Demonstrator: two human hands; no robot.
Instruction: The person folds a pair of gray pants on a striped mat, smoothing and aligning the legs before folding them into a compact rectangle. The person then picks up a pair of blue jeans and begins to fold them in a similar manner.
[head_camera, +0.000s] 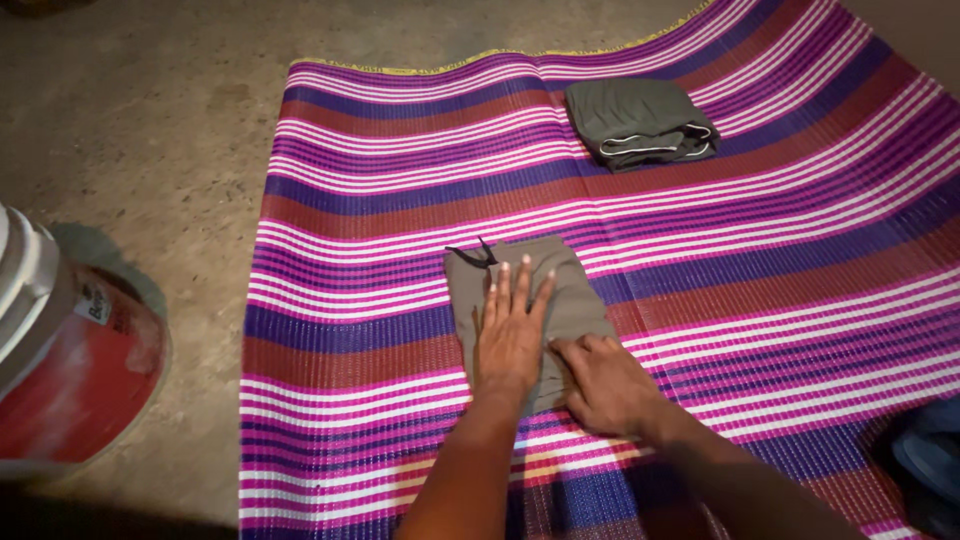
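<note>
Striped mat (760, 200): left hand (510, 335) spread flat, right hand (605, 385) curled, pinching olive garment (570, 290)

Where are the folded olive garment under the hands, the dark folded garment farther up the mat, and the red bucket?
olive garment (570, 290): head view, bare upper right part.
dark folded garment (640, 120): head view, middle of top.
red bucket (80, 390): head view, red side wall.

The left hand (510, 335) lies flat, palm down, on the folded grey-brown garment (570, 290), fingers spread and pointing away from the person. The right hand (608, 385) rests at the garment's near right corner, fingers curled onto its edge. Both forearms are bare.
</note>
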